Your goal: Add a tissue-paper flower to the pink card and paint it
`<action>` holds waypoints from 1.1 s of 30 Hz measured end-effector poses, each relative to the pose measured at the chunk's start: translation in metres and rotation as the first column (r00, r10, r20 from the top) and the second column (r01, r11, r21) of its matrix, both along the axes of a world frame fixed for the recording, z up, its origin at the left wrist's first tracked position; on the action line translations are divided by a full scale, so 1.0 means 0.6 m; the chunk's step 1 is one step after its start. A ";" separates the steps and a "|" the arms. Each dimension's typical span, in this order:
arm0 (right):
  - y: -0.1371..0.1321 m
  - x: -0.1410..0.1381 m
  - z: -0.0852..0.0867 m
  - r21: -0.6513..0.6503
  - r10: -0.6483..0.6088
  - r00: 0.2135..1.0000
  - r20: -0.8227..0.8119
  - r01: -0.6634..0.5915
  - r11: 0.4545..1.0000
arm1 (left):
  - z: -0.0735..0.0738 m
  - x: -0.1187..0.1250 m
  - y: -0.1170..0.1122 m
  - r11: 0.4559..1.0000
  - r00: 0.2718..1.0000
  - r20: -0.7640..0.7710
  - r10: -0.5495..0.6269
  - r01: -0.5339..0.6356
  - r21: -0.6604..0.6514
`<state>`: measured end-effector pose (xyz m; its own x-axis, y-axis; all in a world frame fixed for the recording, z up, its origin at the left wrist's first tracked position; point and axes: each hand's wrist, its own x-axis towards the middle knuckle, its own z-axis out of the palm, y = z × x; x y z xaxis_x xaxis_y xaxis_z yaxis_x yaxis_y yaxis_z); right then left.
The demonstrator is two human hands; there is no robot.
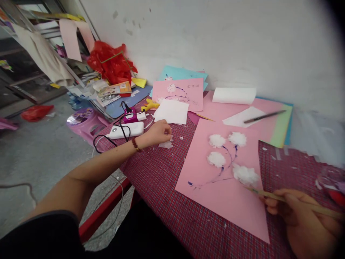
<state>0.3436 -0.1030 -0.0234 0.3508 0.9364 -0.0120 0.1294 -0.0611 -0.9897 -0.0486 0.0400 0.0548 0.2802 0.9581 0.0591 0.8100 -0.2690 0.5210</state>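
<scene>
Landmark: a large matte pink paper sheet point(229, 203), lying flat on a red checked tablecloth point(161, 174), askew to the person. On it, four fluffy white puffs point(245, 174) and thin blue-purple stem lines point(222, 169) that join towards the sheet's left side. Right hand point(307, 225), at the sheet's right edge: thumb and fingers pinch a slim pale wooden stick-like tool point(272, 195), probably a brush, its greenish tip over the sheet just below the lowest puff. Contact with the paper: cannot tell. Left hand point(161, 133), beaded bracelet at the wrist, lies left of the sheet, clear of it; fingers curled inward over crumpled translucent white scraps point(166, 144). Whether they pinch one or merely rest there, cannot tell. Beyond the sheet's upper left corner, a small stack of white square sheets point(172, 110); past its far edge, a slender dark pen-like rod point(265, 116) across white paper. Step in hand, by my reading: adding line work near the lowest puff, whose stem looks fainter than the others. A further stroke would call for a light, steady tip, the fibres left undragged, and perhaps the left palm bracing the sheet.
</scene>
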 end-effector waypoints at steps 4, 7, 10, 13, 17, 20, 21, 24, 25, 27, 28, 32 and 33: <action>0.003 -0.010 0.021 -0.109 -0.077 0.982 -0.175 0.058 0.992 | 0.036 0.027 0.005 0.965 0.944 0.330 0.022 0.066 -0.255; 0.004 -0.011 0.038 -0.082 -0.006 0.980 -0.197 -0.011 0.997 | 0.066 0.073 -0.010 0.886 0.859 0.512 0.012 0.228 -0.403; 0.005 -0.009 0.050 0.002 0.054 0.982 -0.182 -0.054 0.999 | 0.080 0.140 -0.028 0.808 0.860 0.492 -0.135 0.383 -0.448; 0.008 -0.007 0.053 0.005 0.092 0.983 -0.160 -0.092 0.996 | 0.074 0.211 -0.041 0.705 0.818 0.485 -0.309 0.539 -0.461; 0.011 -0.012 0.059 -0.015 0.126 0.982 -0.142 -0.129 0.992 | 0.047 0.279 -0.053 0.600 0.725 0.592 -0.352 0.660 -0.452; 0.013 -0.017 0.065 -0.008 0.142 0.983 -0.118 -0.144 0.990 | 0.026 0.297 -0.056 0.584 0.727 0.625 -0.286 0.649 -0.487; 0.014 -0.018 0.067 0.001 0.146 0.983 -0.112 -0.147 0.989 | 0.021 0.298 -0.056 0.584 0.735 0.619 -0.277 0.640 -0.500; 0.019 -0.021 0.067 0.023 0.166 0.982 -0.091 -0.164 0.986 | 0.014 0.294 -0.053 0.578 0.751 0.577 -0.321 0.638 -0.509; 0.021 -0.021 0.066 0.029 0.165 0.982 -0.087 -0.163 0.986 | 0.013 0.293 -0.052 0.578 0.753 0.556 -0.353 0.643 -0.503; 0.024 -0.021 0.063 0.036 0.157 0.984 -0.081 -0.155 0.987 | 0.012 0.290 -0.050 0.580 0.754 0.490 -0.437 0.653 -0.488; 0.025 -0.021 0.061 0.040 0.150 0.985 -0.080 -0.147 0.988 | 0.012 0.290 -0.050 0.582 0.754 0.447 -0.482 0.657 -0.480; 0.028 -0.020 0.056 0.058 0.115 0.990 -0.087 -0.111 0.992 | 0.009 0.294 -0.059 0.616 0.728 0.290 -0.622 0.683 -0.392; 0.029 -0.021 0.056 0.061 0.109 0.990 -0.088 -0.104 0.993 | 0.007 0.297 -0.062 0.629 0.719 0.268 -0.642 0.693 -0.352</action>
